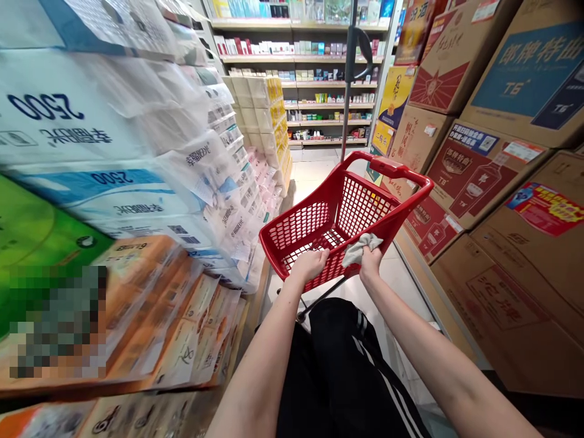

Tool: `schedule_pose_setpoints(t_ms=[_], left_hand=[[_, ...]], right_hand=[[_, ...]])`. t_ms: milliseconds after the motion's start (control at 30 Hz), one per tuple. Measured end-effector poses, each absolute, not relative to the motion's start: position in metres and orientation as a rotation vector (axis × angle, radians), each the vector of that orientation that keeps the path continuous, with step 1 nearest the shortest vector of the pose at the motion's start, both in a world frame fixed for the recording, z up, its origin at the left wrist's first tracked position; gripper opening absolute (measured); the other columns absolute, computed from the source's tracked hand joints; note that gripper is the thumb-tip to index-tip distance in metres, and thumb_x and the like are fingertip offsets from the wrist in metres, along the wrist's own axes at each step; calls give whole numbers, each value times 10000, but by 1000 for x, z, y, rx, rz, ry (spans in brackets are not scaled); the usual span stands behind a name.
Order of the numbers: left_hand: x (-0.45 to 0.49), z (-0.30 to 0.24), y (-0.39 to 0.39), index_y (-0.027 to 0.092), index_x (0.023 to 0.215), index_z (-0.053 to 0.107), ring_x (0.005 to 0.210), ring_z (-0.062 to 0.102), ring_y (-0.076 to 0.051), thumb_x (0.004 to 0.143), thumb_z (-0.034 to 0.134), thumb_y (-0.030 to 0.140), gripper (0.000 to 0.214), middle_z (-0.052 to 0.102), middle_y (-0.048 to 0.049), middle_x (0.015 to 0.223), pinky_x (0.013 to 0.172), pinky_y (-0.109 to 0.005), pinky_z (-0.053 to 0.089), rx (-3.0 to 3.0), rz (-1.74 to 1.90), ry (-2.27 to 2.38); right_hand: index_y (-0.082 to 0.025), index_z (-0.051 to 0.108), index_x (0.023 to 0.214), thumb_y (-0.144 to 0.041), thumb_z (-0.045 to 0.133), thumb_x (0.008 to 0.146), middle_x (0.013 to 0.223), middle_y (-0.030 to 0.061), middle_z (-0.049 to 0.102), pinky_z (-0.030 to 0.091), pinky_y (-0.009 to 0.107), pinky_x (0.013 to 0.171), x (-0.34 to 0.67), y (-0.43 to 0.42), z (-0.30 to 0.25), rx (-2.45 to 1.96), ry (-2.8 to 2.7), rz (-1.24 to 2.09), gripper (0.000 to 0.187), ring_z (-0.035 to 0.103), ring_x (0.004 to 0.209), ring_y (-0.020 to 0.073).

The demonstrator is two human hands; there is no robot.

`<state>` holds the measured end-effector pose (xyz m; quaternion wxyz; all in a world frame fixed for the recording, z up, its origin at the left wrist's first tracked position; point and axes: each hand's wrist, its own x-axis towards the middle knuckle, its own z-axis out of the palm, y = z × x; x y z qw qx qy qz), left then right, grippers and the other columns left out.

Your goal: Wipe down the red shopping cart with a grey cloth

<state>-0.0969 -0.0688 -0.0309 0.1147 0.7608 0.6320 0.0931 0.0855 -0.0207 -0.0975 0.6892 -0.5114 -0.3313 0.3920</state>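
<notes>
A red plastic shopping cart (298, 213) with perforated walls stands in front of my knees, turned sideways, its handle at the upper right. My left hand (311, 263) is closed over the rim of the cart's near side. In my right hand (370, 261) is a crumpled pale grey cloth (358, 248), pressed against the near side wall toward the handle end. Through the holes the basket's inside shows no goods. Part of the dark wheeled frame shows below the basket.
Wrapped tissue packs (91, 121) are piled high on the left, with orange packs (182, 328) lower down. Cardboard liquor boxes (483, 176) are stacked on the right. A dark pole (347, 109) rises behind the cart. Stocked shelves (296, 59) stand at the aisle's far end.
</notes>
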Motion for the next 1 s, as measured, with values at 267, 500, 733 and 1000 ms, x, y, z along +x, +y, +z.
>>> schedule_pose_setpoints(t_ms=[267,500,733,1000], left_hand=[[-102,-34,-66,203,917,678,910,626,-232,898,12,567,760,692,-84,961,749,-301,426,2237,276,1862],[-104,-31,-68,199,863,679,902,626,-235,895,2,569,772,693,-82,955,746,-304,429,2254,283,1835],[-99,-26,-74,209,929,683,922,625,-231,904,44,561,730,692,-77,979,777,-301,432,2201,279,1838],[-104,-24,-75,191,894,682,930,620,-236,897,36,575,751,691,-87,984,779,-307,429,2177,280,1862]], right_hand=[[-147,594,794,-211,607,581,731,-4,646,516,240,580,75,-21,-96,-1047,-520,1134,223,609,656,132],[-177,497,760,-176,611,624,715,-50,596,543,226,581,149,27,-63,-956,-436,946,177,609,610,88],[-177,504,760,-256,593,677,687,-46,570,537,254,584,156,32,-64,-1013,-584,804,146,590,608,103],[-133,598,875,-355,616,697,782,25,644,500,280,614,136,-12,-69,-1139,-863,912,285,597,688,156]])
